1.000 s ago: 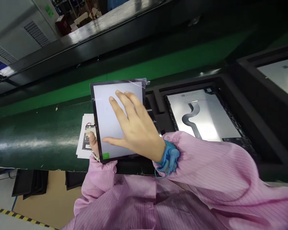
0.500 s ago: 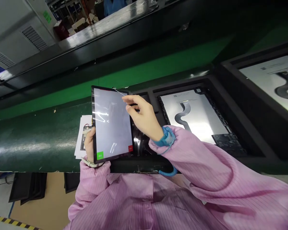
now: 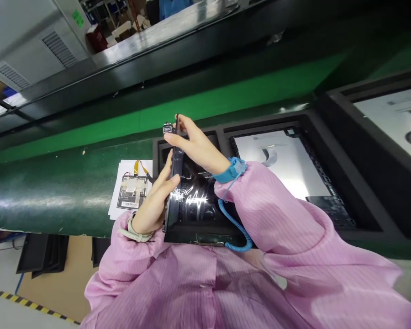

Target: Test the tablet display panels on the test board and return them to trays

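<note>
Holding one dark, flat panel (image 3: 174, 205) nearly edge-on above the bench (image 3: 71, 192), two hands work together. The left hand (image 3: 154, 204) is half closed against its left side, thumb at the edge; the right hand (image 3: 197, 144) pinches its upper end, thumb and fingers on opposite sides. A small metallic block (image 3: 167, 128) sits by the right thumb, its marks too small to read. One blue wrist strap (image 3: 233, 170) circles the right wrist, with one coiled blue cord (image 3: 238, 228) beneath; one pale band (image 3: 135, 234) circles the left.

Below the bench edge, several black trays (image 3: 43, 256) lie stacked on the floor; I cannot tell how many.

Three black trays stand in a row on the bench. The left tray (image 3: 155, 157), just under the hands, holds shiny dark film (image 3: 195, 203). The middle tray (image 3: 373, 214) holds one silver panel (image 3: 287, 164) with a grey ribbon; the right tray (image 3: 344, 114) holds another, cut off by the view. Left of them, white paper (image 3: 114, 205) bears one circuit board (image 3: 133, 189) with an unreadable white label.

Farther back, a cabinet (image 3: 30, 41) has two vents and one green label (image 3: 77, 18), illegible.
</note>
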